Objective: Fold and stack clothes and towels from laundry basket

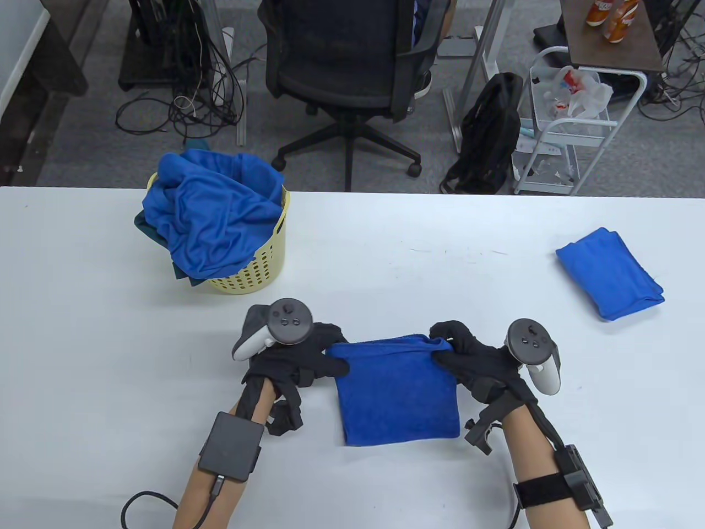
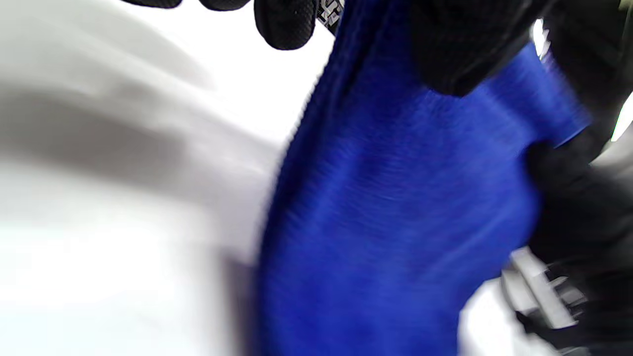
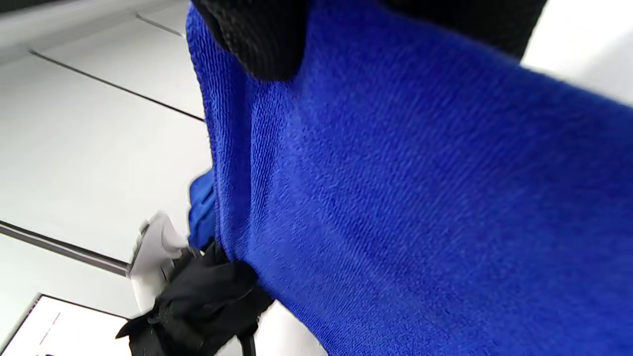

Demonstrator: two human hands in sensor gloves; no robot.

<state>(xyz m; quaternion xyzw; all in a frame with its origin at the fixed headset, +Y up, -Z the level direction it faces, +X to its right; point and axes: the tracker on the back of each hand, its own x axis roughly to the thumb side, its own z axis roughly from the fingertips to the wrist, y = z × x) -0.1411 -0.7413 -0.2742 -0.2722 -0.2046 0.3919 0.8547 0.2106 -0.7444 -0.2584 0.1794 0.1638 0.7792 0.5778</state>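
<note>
Near the table's (image 1: 82,341) front edge at centre, a blue towel (image 1: 399,391) hangs folded between both hands, its upper edge lifted: the left hand (image 1: 300,358) pinches the top left corner with its fingers (image 1: 336,366), and the right hand (image 1: 476,363) pinches the top right corner. Toward 10 o'clock from it stands a yellow laundry basket (image 1: 259,264) heaped with blue cloth (image 1: 215,215), and toward 2 o'clock, well apart, lies a folded blue towel (image 1: 611,273).

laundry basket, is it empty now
No, the yellow laundry basket still holds a heap of blue cloth spilling over its rim.
</note>
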